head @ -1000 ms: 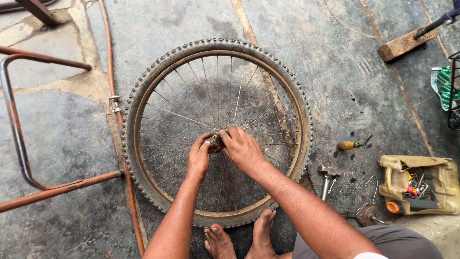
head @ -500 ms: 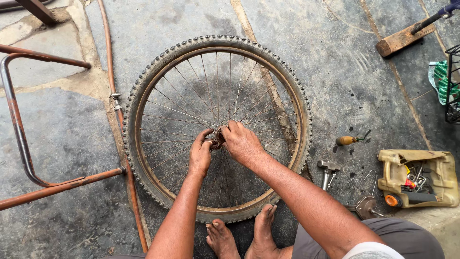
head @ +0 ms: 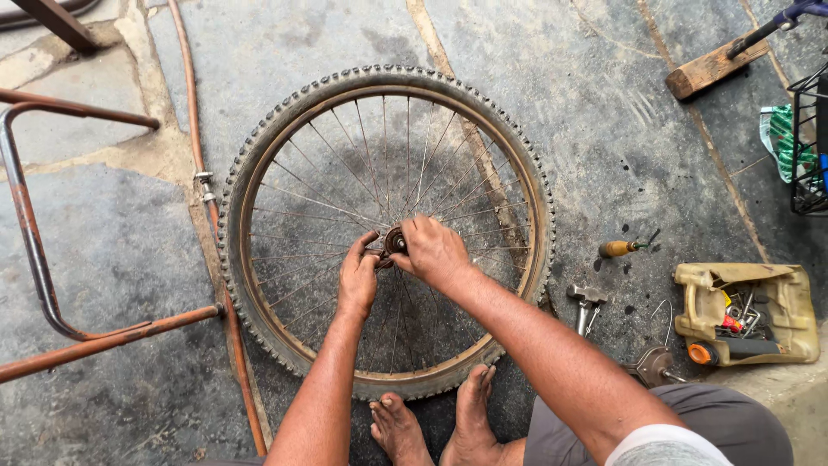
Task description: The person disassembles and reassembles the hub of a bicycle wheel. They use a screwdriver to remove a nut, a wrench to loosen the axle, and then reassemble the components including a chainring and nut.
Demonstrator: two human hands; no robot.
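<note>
A bicycle wheel (head: 259, 164) with a knobby black tyre, rusty rim and thin spokes lies flat on the stone floor. At its middle sits the rusty hub (head: 395, 241). My right hand (head: 434, 250) is closed around the hub from the right, fingers wrapped over its top. My left hand (head: 358, 278) grips the hub's axle end from the left, fingers pinched on it. Both of my bare feet (head: 435, 418) rest against the tyre's near edge.
A rusty metal tube frame (head: 34, 250) and an orange hose (head: 185, 121) lie to the left. On the right are a screwdriver (head: 623, 248), a small hammer (head: 586, 302), a cut yellowish canister holding tools (head: 746, 312), a wooden block (head: 714, 66) and a wire basket (head: 811, 138).
The view has shifted slightly. Both hands stay on the hub, with the fingers turning a little around it. The wheel has not moved.
</note>
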